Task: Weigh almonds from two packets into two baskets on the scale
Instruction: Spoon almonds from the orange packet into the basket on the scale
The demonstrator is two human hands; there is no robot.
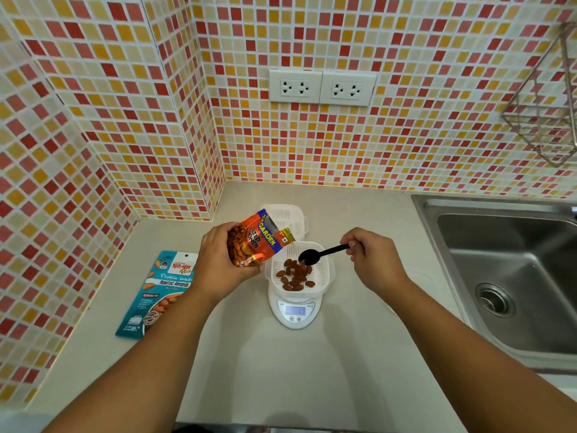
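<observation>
A white scale point(295, 312) with a lit display stands on the counter. On it sits a white basket point(326, 270) holding several almonds point(295, 276). My left hand point(218, 260) grips an orange almond packet point(257, 239), tilted with its open mouth toward the basket. My right hand point(371, 256) pinches the handle of a black spoon point(315, 255), whose bowl hangs over the basket. A second white basket point(292, 218) stands behind the scale, partly hidden by the packet. A teal almond packet point(156, 295) lies flat on the counter to the left.
A steel sink point(512, 276) is set into the counter at the right. A wire rack point(543, 110) hangs on the tiled wall above it. Two wall sockets point(321, 87) sit on the back wall. The tiled corner closes in the left side.
</observation>
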